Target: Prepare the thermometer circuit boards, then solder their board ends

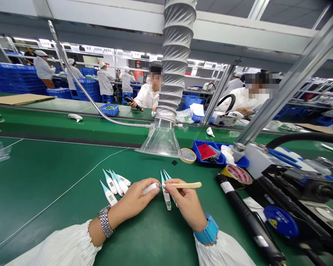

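Note:
My left hand (141, 195) is closed around a white thermometer body (150, 188), most of it hidden by the fingers. My right hand (187, 201) pinches a thin tool with a cream handle (190, 185), its slim metal tip touching or very near the end of that body. Under the right fingers lie two digital thermometers with pale blue tips; the nearer thermometer (165, 195) shows bare green circuitry at its lower end. To the left of my left hand, several white digital thermometers (110, 195) with blue tips and small displays rest in a loose fan on the green mat.
A clear fume hood (162, 138) hangs ahead on a grey duct. Beside it are a dish of small metal parts (188, 155) and blue bins (211, 157). Tape (237, 175), a black cylindrical tool (246, 218) and equipment crowd the right. Co-workers sit across the conveyor (108, 127).

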The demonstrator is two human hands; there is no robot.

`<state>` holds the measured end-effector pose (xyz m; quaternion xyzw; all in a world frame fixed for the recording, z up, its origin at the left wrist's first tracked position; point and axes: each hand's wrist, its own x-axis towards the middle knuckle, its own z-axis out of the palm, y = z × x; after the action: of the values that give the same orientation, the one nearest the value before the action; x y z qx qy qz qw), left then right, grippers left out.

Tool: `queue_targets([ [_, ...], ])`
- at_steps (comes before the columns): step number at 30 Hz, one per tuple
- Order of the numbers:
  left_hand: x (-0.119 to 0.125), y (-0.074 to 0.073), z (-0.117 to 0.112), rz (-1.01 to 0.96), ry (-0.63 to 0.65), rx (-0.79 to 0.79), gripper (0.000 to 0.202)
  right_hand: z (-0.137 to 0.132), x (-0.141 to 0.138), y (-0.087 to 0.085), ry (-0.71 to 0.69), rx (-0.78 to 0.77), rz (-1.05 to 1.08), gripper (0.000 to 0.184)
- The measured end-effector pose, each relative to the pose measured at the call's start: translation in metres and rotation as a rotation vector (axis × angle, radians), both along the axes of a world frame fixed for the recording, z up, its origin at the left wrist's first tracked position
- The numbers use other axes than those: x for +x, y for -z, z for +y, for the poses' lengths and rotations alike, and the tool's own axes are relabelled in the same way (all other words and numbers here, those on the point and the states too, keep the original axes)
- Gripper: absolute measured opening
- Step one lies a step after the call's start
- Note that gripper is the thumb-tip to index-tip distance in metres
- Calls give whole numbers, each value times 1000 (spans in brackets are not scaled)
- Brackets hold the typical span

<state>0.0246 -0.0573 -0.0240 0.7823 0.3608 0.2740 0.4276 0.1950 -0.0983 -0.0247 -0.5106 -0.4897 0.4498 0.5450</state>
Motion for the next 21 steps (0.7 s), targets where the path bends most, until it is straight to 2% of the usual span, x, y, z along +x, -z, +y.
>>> queue_targets([
  [5,0,0,1,-31,52,4,26,1,-1,-2,-20,-38,71,37],
  [12,0,3,1,4,-1,38,26,-1,-1,-1,23,3,-9,37],
  [21,0,1,1,-20,-1,6,24,0,-2,-2,12,-11,67,35],
])
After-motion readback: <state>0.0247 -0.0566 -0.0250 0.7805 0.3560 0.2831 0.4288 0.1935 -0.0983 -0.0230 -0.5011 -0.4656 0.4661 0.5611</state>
